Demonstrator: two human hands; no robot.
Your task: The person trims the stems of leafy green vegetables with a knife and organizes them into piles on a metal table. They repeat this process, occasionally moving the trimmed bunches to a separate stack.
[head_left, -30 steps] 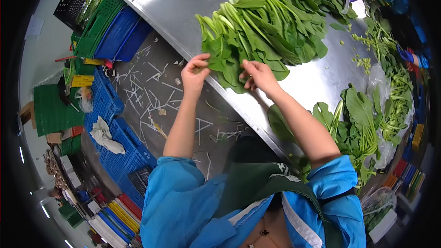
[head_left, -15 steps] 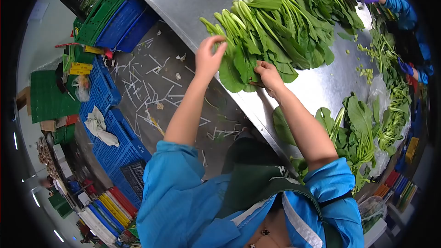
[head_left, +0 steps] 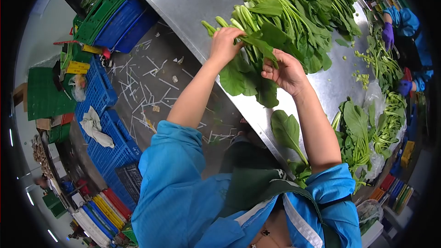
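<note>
A row of leafy greens (head_left: 285, 23) with pale green stems lies across the metal table, leaves toward me. My left hand (head_left: 226, 46) is closed at the stem end of the nearest greens, its fingertips pinching them. My right hand (head_left: 287, 72) is beside it with fingers curled against a raised leaf (head_left: 262, 46), which its fingertips appear to pinch. Beneath both hands, broad leaves (head_left: 239, 80) droop toward the table's edge. One loose leafy stalk (head_left: 287, 131) rests by my right forearm.
More greens (head_left: 360, 124) and clear plastic (head_left: 376, 94) are piled at right. A co-worker's purple-gloved hands (head_left: 388, 36) work across the table (head_left: 183, 7). Blue and green crates (head_left: 124, 23) stand at left. Blue pallets (head_left: 108, 133) and white scraps lie on the floor (head_left: 183, 105).
My left hand has moved right and closed on the greens. My right hand has turned and shifted slightly right, and a leaf is now raised between the hands. The co-worker's gloved hands have moved.
</note>
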